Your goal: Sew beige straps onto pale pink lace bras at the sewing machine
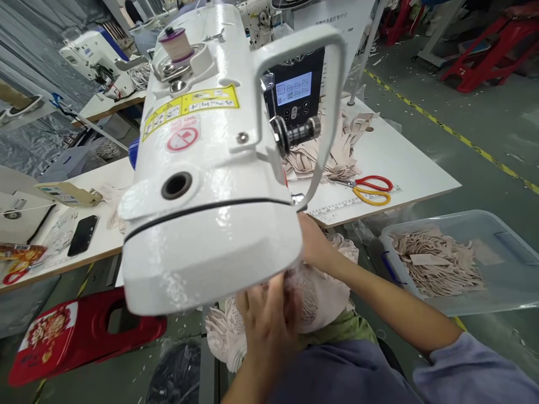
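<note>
Just in front of me, the white sewing machine (210,247) fills the middle of the view, and its head hides the needle area. My left hand (269,317) is below the machine head, its fingers bent on beige lace fabric (309,300) and partly blurred. On the right side of the head, my right hand (314,241) reaches in beside the same fabric; its fingers are hidden behind the machine. The lace fabric hangs over my lap, with a gathered bunch to the left of my left hand.
Red-and-yellow scissors (373,189) lie by a ruler strip (349,205) on the table, near a pile of beige strips (337,148). A clear bin (514,280) with more strips stands right. A phone (83,235) and red stool (90,336) are left.
</note>
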Motion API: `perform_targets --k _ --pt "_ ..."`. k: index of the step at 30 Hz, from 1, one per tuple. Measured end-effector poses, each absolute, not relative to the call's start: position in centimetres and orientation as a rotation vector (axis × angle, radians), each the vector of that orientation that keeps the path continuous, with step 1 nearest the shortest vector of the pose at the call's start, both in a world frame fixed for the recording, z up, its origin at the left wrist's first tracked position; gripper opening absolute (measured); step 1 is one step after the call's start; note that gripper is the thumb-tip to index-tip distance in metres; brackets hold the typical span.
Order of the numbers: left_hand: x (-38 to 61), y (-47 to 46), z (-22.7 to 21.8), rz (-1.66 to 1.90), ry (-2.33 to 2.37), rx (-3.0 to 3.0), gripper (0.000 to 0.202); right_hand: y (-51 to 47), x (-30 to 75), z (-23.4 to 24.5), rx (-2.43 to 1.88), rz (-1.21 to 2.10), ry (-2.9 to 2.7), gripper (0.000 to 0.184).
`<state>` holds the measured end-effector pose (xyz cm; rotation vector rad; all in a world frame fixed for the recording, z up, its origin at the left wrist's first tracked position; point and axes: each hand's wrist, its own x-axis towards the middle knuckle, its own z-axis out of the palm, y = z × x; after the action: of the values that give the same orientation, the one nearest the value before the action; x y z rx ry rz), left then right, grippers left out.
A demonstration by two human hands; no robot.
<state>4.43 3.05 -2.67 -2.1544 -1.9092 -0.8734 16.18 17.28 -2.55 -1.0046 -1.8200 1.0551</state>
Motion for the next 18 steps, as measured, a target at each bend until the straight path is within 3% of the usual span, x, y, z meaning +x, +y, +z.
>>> perform_targets --k 5,8,18 --pt "2.3 3.3 -4.6 -1.517 -2.46 -2.068 0.045 15.1 17.4 -3.4 -1.069 1.225 -1.525 0.023" --pt "1.6 3.9 -5.0 -1.844 -2.718 -2.149 0.049 13.7 18.0 -3.9 -1.097 1.279 -1.547 0.024" --pt "1.6 4.0 -3.4 -1.458 -2.779 -2.104 0.052 11.7 18.3 -3.8 -1.059 1.211 -1.676 0.026"
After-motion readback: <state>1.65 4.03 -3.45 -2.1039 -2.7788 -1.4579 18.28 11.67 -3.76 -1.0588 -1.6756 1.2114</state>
